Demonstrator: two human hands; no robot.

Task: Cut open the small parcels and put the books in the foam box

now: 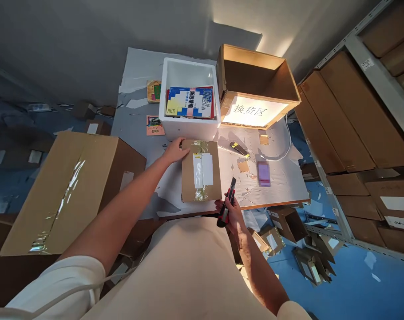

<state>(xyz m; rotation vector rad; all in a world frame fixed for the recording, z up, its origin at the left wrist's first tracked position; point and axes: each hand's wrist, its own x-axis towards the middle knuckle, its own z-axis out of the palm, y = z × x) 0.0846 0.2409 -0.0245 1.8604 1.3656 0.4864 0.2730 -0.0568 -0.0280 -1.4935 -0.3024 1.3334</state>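
A small taped cardboard box [187, 178] with white labels lies on the worktable in front of me. My left hand [176, 151] grips its far left corner, thumb on the top face and fingers at the edge. In my right hand [232, 212] is a red and black utility knife [224, 211], its tip pointing away from me. The fingers of that hand are by the box's near right corner; whether they touch it I cannot tell. To the right of the box lies a second utility knife [239, 149], black and yellow.
Behind the box stand a white foam bin [188, 129] with books [190, 103] and an open carton [293, 106] with a handwritten sign. A purple packet [263, 173] lies on the table [282, 186]. A large sealed carton [78, 178] is at left; shelves [346, 213] with cartons stand at right.
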